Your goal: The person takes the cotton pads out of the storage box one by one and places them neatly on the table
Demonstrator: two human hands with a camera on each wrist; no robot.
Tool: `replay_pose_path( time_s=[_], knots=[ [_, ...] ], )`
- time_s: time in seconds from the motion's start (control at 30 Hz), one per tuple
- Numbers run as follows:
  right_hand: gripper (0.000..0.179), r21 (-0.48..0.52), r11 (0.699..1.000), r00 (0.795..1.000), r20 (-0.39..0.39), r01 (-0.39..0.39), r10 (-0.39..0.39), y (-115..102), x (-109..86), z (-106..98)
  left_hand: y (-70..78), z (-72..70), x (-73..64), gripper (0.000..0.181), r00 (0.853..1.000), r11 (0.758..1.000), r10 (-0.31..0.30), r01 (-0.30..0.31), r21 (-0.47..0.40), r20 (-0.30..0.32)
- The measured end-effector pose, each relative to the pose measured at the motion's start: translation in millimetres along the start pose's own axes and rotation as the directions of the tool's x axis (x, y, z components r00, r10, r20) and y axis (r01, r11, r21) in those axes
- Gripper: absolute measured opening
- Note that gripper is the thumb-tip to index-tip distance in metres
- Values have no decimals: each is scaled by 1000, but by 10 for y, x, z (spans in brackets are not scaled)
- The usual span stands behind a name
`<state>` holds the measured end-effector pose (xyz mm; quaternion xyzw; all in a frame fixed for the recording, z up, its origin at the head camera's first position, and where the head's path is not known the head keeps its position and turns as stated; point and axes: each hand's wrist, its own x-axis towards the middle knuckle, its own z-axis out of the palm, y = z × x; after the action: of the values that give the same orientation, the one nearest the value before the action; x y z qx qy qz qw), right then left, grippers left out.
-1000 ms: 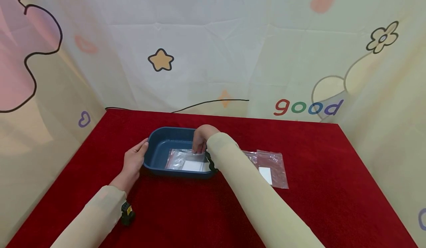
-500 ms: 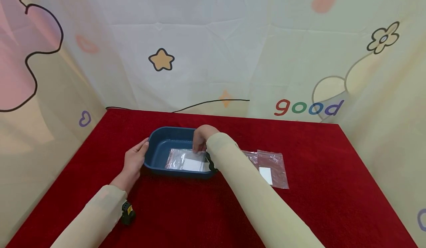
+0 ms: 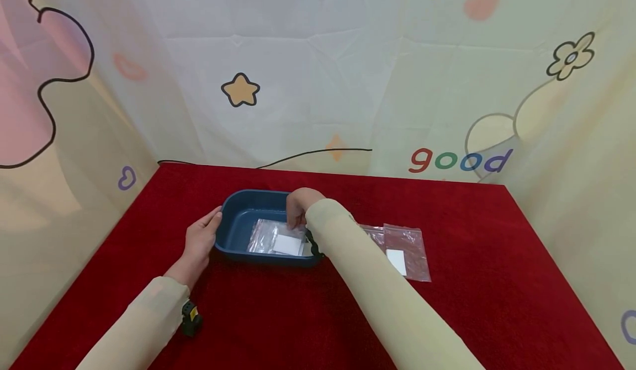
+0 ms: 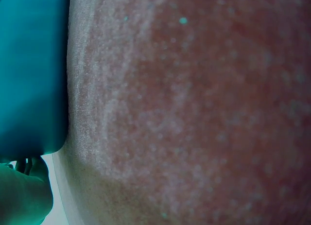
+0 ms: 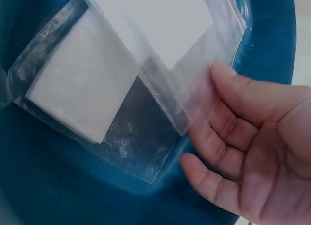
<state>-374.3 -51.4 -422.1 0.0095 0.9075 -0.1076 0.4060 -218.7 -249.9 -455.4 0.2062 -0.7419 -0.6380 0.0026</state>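
A blue plastic basin (image 3: 240, 223) stands on the red cloth, with clear zip bags inside. My left hand (image 3: 199, 240) grips its left end by the rim; the left wrist view shows that hand (image 4: 24, 191) at the basin's corner. Reaching into the basin, my right hand (image 3: 302, 204) pinches a clear zip bag (image 5: 209, 45) holding a white card, between thumb and fingers. Under it lies another zip bag (image 5: 80, 84) with a white card. In the head view the right fingertips are partly hidden by the hand itself.
To the right, clear zip bags (image 3: 409, 248) lie on the red cloth (image 3: 477, 281), partly covered by my right sleeve (image 3: 377, 281). A printed curtain (image 3: 308, 83) hangs behind the table.
The pinched bag has shifted and turned slightly inside the basin, its card now more tilted. My right hand has moved a little left; the left hand holds still.
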Motion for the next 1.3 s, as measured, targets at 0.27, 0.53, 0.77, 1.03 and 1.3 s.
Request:
replay_pose_path(
  time_s=[0.27,0.53,0.77,1.03,1.3],
  knots=[
    [15,-63,998,999,-53,-16,13,-42,-609,-23,-1,-7,0,50,1000,999,26,-26,-41,6],
    [17,-30,997,993,-99,68,-71,-3,-810,-42,13,-7,-15,51,1000,999,25,-25,-37,11],
    [14,29,985,985,-22,169,-168,51,-669,-97,18,-4,-17,50,999,999,32,-32,-33,4],
    [10,107,937,943,-29,332,-331,142,-659,-149,12,-1,-9,50,1000,999,27,-27,-31,6],
    [20,172,906,922,-49,387,-385,187,-639,-182,4,-7,-15,50,1000,999,18,-18,-30,13]
  ],
)
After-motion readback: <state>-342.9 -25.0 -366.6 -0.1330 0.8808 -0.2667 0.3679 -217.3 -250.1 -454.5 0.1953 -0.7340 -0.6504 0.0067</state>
